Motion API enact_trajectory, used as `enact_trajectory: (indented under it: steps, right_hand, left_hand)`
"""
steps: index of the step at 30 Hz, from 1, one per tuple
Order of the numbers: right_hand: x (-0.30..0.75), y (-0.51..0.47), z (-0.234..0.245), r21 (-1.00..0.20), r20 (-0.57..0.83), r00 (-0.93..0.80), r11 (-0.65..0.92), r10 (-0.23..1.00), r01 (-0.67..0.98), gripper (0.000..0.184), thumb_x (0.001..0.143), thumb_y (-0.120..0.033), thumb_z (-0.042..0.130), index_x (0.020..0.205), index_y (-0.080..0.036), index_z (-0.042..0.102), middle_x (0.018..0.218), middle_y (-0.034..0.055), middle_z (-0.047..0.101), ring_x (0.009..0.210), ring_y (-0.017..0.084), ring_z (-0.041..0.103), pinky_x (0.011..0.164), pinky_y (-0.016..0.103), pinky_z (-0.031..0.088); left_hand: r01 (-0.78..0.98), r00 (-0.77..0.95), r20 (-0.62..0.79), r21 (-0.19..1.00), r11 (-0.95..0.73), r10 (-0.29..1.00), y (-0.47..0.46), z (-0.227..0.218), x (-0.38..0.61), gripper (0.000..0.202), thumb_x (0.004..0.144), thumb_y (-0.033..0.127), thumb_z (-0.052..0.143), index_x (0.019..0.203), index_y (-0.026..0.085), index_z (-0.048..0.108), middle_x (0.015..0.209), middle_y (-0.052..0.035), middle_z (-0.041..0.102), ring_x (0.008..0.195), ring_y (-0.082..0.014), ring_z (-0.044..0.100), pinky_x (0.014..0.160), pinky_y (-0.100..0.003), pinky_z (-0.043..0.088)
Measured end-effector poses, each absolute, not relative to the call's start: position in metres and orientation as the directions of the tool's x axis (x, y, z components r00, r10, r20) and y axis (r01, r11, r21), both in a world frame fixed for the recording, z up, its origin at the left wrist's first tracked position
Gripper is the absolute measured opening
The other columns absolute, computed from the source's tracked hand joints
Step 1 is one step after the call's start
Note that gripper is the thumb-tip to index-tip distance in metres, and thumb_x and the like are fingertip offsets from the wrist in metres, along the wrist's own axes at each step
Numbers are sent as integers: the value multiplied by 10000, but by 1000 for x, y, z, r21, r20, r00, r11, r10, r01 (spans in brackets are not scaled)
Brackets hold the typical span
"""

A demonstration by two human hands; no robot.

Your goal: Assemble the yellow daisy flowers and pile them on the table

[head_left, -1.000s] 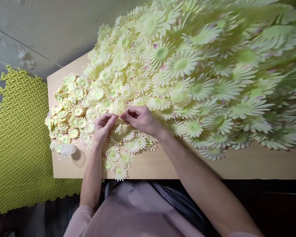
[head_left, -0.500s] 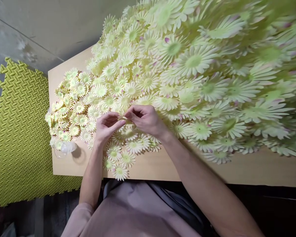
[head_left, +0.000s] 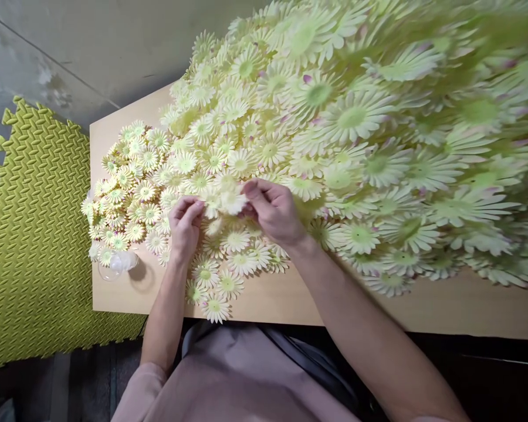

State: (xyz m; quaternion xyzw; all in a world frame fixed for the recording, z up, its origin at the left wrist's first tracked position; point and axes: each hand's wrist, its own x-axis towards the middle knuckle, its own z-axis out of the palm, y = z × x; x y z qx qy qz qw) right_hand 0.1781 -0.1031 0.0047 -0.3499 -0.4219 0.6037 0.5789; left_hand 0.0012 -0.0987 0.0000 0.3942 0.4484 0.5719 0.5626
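A pale artificial daisy head (head_left: 231, 200), smeared by motion, hangs between my two hands above the heap. My right hand (head_left: 275, 211) pinches its right edge between thumb and fingers. My left hand (head_left: 185, 225) is closed in a pinch at the left, its fingertips close to pale petals. What lies between those fingertips is too blurred to make out. Beneath and around both hands spreads a large pile of cream-yellow artificial daisy heads (head_left: 270, 149) with green centres, some petals tipped purple. A few loose daisy heads (head_left: 215, 306) lie near the table's front edge.
Smaller daisy heads (head_left: 147, 161) are heaped at the left end of the wooden table (head_left: 286, 296). A clear plastic container (head_left: 118, 264) stands at the table's left front. Yellow-green interlocking foam mat (head_left: 39, 234) runs along the left side. Behind is a grey wall (head_left: 114, 47).
My hands have drawn apart from a close pinch, the right one shifting rightwards. A pale daisy head now shows between them. The view has shifted slightly.
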Motion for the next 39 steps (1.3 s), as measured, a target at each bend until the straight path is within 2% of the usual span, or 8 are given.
enact_trajectory:
  steps: [7,11,17,21,24,27,35,39]
  right_hand:
    - [190,-97,15,-782,74,329,260,941,-567,545,872,-410,597,484,-212,269,444,-76,204,373,73,226,375,245,243]
    - [178,-102,17,-806,120,359,302,926,-509,546,844,-364,638,456,-201,290,421,-79,224,358,59,189,367,241,166]
    - [170,-107,9,-862,281,298,376,912,-339,467,837,-349,651,483,-196,386,422,-75,311,371,62,301,388,239,244]
    - [168,-108,3,-897,434,184,442,882,0,230,790,-319,700,652,-195,564,552,-42,525,476,90,465,436,240,396]
    - [162,-109,-2,-830,505,6,484,863,275,289,750,-304,750,994,-177,661,905,57,704,791,183,657,675,355,575]
    - [157,-110,-9,-766,515,-82,501,853,402,423,822,-242,683,1230,-157,612,1123,116,703,1035,235,672,899,451,577]
    - [159,-110,-4,-930,350,185,317,919,187,166,790,-267,727,923,-173,693,867,47,753,789,197,747,704,337,630]
    - [164,-109,-1,-909,390,275,321,879,264,205,750,-326,765,853,-178,668,789,35,724,697,181,716,612,307,591]
  left_hand:
    - [-249,-211,57,962,-110,976,-95,7,-10,198,689,252,794,750,188,617,751,27,603,684,-62,589,677,-221,517]
    - [-169,-144,74,981,-98,987,-101,6,-1,226,684,234,804,811,193,621,800,14,620,718,-67,609,685,-217,530]
    - [-154,-89,49,986,-62,995,-102,3,0,228,736,258,765,852,210,574,823,22,588,738,-69,616,715,-226,552]
    - [-182,-108,52,981,-71,993,-101,4,-1,240,737,234,764,869,215,565,867,18,578,798,-80,628,774,-260,570]
    - [-185,-98,51,980,-68,994,-102,5,0,257,738,216,764,885,223,554,888,15,583,834,-88,634,787,-266,569]
    - [-187,-73,61,980,-74,995,-103,7,3,279,732,225,773,893,225,546,891,14,588,849,-99,646,814,-286,576]
    - [-204,-56,133,969,-141,990,-104,5,0,206,781,250,736,894,224,565,868,14,601,791,-100,661,800,-309,575]
    - [-149,-87,230,959,-240,969,-106,8,5,172,797,216,718,894,216,576,826,24,603,751,-82,654,748,-271,566]
